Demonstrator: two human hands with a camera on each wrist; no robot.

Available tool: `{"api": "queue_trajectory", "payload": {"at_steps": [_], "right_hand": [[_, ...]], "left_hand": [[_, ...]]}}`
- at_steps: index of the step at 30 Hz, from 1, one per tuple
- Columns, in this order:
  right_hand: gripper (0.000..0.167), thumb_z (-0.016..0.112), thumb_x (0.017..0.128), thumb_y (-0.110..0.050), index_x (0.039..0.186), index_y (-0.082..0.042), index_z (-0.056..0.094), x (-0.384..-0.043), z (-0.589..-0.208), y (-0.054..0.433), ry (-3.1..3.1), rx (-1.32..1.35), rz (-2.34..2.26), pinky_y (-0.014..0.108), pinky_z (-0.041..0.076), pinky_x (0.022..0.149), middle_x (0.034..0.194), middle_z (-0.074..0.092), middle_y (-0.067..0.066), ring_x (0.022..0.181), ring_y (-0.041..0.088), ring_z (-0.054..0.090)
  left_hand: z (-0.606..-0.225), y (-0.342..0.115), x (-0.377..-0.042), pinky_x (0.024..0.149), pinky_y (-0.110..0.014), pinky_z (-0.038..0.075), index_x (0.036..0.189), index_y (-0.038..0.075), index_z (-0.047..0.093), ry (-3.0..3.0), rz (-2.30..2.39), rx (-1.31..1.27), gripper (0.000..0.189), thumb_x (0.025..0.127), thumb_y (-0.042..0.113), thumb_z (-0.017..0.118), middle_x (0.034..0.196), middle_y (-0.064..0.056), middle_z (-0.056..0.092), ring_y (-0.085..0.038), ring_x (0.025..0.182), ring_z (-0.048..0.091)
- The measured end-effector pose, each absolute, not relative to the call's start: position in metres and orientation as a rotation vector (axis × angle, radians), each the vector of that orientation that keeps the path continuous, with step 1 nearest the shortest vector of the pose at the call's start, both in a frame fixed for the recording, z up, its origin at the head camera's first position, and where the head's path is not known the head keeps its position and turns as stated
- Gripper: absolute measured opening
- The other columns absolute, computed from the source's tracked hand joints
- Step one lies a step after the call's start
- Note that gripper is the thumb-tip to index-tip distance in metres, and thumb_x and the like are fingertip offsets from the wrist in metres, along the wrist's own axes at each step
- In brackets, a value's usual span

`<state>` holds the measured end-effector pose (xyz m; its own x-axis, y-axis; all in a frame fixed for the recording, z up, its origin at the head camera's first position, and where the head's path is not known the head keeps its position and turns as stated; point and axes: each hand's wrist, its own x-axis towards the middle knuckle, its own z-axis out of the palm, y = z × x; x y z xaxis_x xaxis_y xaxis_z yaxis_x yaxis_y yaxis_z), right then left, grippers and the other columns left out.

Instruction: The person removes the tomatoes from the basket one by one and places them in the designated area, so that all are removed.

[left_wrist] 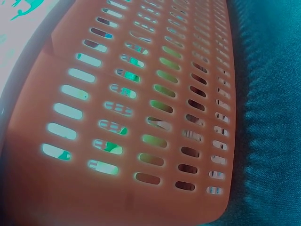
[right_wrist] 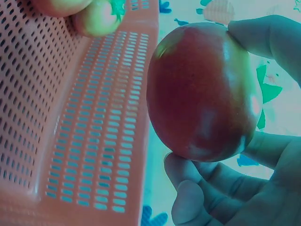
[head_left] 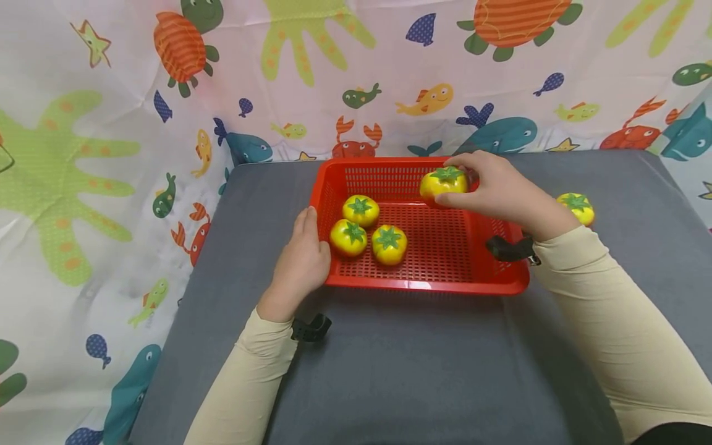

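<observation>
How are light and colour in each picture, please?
Head view: glare on the near rim of the red basket, soft shadow on the grey table by the right sleeve; left wrist view: table tinted teal, some slots bright; right wrist view: right hand bluish, highlights on the held fruit.

Three fruits lie left in the basket, another fruit right of it.

Held a glossy, reddish fruit between thumb and fingers of the right hand, near a slotted basket. Showed two more fruits inside, upper left.
</observation>
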<state>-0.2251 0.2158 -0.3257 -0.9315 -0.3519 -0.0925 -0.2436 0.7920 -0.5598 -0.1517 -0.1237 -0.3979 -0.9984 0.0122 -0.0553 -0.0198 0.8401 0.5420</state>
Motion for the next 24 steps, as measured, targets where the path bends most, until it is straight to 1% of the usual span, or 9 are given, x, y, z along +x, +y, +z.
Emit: {"api": "queue_trajectory", "payload": {"at_steps": [3,7,11,14,19,21,24], "right_hand": [[0.083,0.076,0.089,-0.056,0.153,-0.009,0.051,-0.220,-0.325,0.226,2.804,-0.440,-0.844,0.051,0.054,0.088,0.131,0.057,0.016,0.118,0.035,0.050],[0.082,0.078,0.088,-0.055,0.152,-0.009,0.052,-0.214,-0.325,0.243,2.825,-0.392,-0.853,0.049,0.053,0.084,0.135,0.056,0.018,0.121,0.038,0.050],[0.080,0.080,0.088,-0.051,0.150,-0.008,0.054,-0.209,-0.325,0.258,2.837,-0.346,-0.895,0.042,0.054,0.076,0.134,0.057,0.019,0.120,0.040,0.052],[0.079,0.080,0.089,-0.050,0.150,-0.008,0.054,-0.206,-0.325,0.267,2.846,-0.338,-0.919,0.037,0.054,0.072,0.134,0.058,0.019,0.119,0.041,0.053],[0.076,0.079,0.090,-0.048,0.150,-0.008,0.055,-0.200,-0.327,0.280,2.872,-0.306,-0.928,0.035,0.052,0.070,0.135,0.057,0.020,0.118,0.042,0.053],[0.075,0.079,0.090,-0.047,0.149,-0.008,0.055,-0.198,-0.327,0.286,2.888,-0.282,-0.928,0.035,0.052,0.069,0.135,0.057,0.021,0.118,0.043,0.053],[0.076,0.080,0.089,-0.047,0.149,-0.007,0.054,-0.193,-0.327,0.297,2.913,-0.238,-0.910,0.034,0.051,0.066,0.136,0.054,0.023,0.117,0.045,0.052]], "left_hand": [[-0.398,-0.123,-0.151,0.090,-0.057,0.060,0.168,0.004,0.017,2.966,0.859,-0.013,0.077,0.101,0.017,0.053,0.173,-0.012,0.020,-0.041,0.114,0.066],[-0.397,-0.123,-0.151,0.086,-0.057,0.061,0.168,0.005,0.017,2.975,0.846,-0.016,0.077,0.101,0.018,0.053,0.173,-0.012,0.021,-0.040,0.108,0.067],[-0.398,-0.123,-0.151,0.084,-0.055,0.062,0.168,0.004,0.017,2.978,0.840,-0.012,0.077,0.101,0.018,0.054,0.172,-0.012,0.022,-0.040,0.104,0.068],[-0.397,-0.123,-0.151,0.083,-0.055,0.062,0.168,0.005,0.018,2.974,0.839,-0.025,0.077,0.101,0.018,0.054,0.172,-0.012,0.022,-0.040,0.101,0.069],[-0.398,-0.123,-0.152,0.083,-0.055,0.062,0.168,0.004,0.017,2.968,0.849,-0.029,0.077,0.101,0.018,0.054,0.172,-0.012,0.022,-0.040,0.101,0.069],[-0.399,-0.124,-0.152,0.086,-0.056,0.061,0.168,0.004,0.017,2.969,0.855,-0.024,0.077,0.101,0.017,0.053,0.172,-0.012,0.022,-0.040,0.105,0.068],[-0.399,-0.123,-0.152,0.086,-0.056,0.061,0.168,0.005,0.017,2.967,0.867,-0.021,0.077,0.101,0.017,0.053,0.172,-0.012,0.022,-0.040,0.107,0.067]]}}
